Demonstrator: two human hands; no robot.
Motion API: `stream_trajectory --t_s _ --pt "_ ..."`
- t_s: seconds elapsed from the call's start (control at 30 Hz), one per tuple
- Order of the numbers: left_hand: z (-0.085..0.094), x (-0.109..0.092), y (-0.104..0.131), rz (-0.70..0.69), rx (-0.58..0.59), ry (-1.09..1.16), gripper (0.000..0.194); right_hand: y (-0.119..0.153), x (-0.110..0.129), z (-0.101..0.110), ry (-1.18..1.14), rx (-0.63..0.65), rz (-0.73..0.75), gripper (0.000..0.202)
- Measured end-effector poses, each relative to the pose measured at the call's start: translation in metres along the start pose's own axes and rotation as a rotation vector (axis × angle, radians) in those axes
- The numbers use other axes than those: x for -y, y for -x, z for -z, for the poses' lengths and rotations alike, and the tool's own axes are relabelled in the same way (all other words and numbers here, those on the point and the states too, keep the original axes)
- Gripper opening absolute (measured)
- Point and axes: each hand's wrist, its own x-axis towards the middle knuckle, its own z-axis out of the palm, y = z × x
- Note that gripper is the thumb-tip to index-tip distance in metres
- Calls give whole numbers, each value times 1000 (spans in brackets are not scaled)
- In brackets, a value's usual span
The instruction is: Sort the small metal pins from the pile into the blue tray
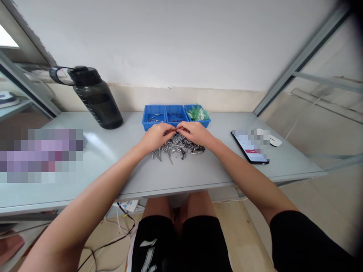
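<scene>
A loose pile of silver and black metal pieces [177,145] lies on the grey table, just in front of three joined blue bins. My left hand [159,135] is over the pile's left side, its thumb and fingers pinched together. My right hand [195,133] meets it from the other side, fingertips also drawn together; anything between the fingertips is too small to make out. Silver pieces lie in the left bin [154,112], dark pieces in the middle bin [174,113], and green and whitish pieces in the right bin [197,113].
A large dark bottle [98,100] stands at the back left. On the right lie a phone [248,149] and a white mouse-like object [272,139]. A blurred purple item [42,151] is at the far left. The table's front edge [181,189] runs above my legs.
</scene>
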Motion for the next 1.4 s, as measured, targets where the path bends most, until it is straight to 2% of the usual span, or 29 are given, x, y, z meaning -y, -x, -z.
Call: stream_trajectory --t_s 0.4,0.63,0.9,1.1,1.23,1.4 --pt "8 1 1 -8 -82 -147 20 1 -1 5 -23 -31 -40 18" --pt "7 -3 2 12 -128 -45 16 1 1 4 -191 -29 10 14" --pt "7 -5 2 6 -126 60 16 1 7 11 -298 -24 46 16" --pt "6 -10 0 50 -146 163 13 2 9 17 -493 55 1 21" --pt "6 -11 0 64 -143 169 15 2 9 18 -484 56 -4 23" --pt "9 -10 0 93 -149 104 25 1 7 16 -376 -28 -39 23"
